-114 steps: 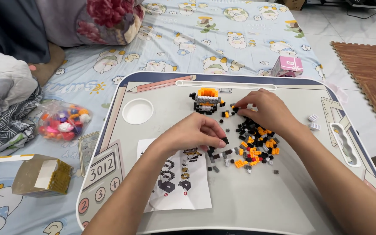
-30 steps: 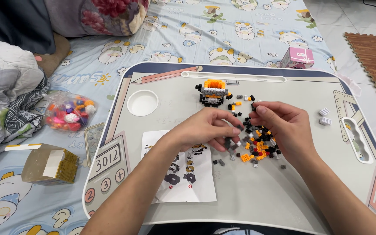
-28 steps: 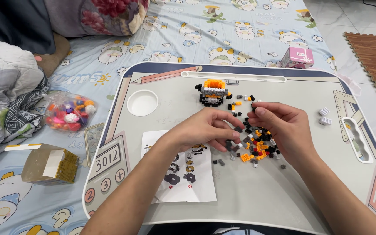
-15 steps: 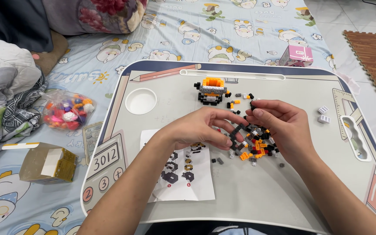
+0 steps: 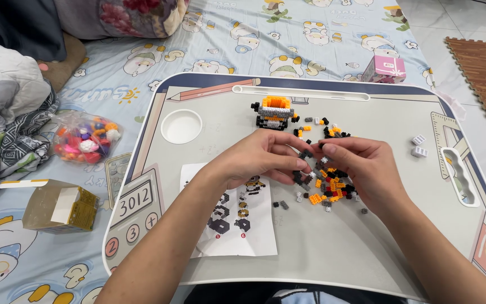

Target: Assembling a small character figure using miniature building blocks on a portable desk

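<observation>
Both hands meet fingertip to fingertip over the loose pile of small bricks point(image 5: 327, 180) in the middle of the lap bench point(image 5: 367, 247), close together so that tiny pieces can be pressed one into another. The left hand point(image 5: 260, 160) is curled, its grip pinched on a small dark piece at the fingertips; the right hand point(image 5: 361, 166) pinches toward the same spot, though whether it clamps a separate brick I cannot tell. The half-built orange, grey and black model point(image 5: 275, 112) stands just beyond the hands, apart from them, within easy reach. The instruction sheet point(image 5: 232, 225) lies under the left wrist, partly covered by the forearm. Two grey bricks point(image 5: 418, 145) sit off to the right, near the handle slot. Off the bench, on the bedsheet, lie a bag of colourful pieces point(image 5: 82, 141), an open cardboard box point(image 5: 57, 205) and a pink box point(image 5: 385, 68).
</observation>
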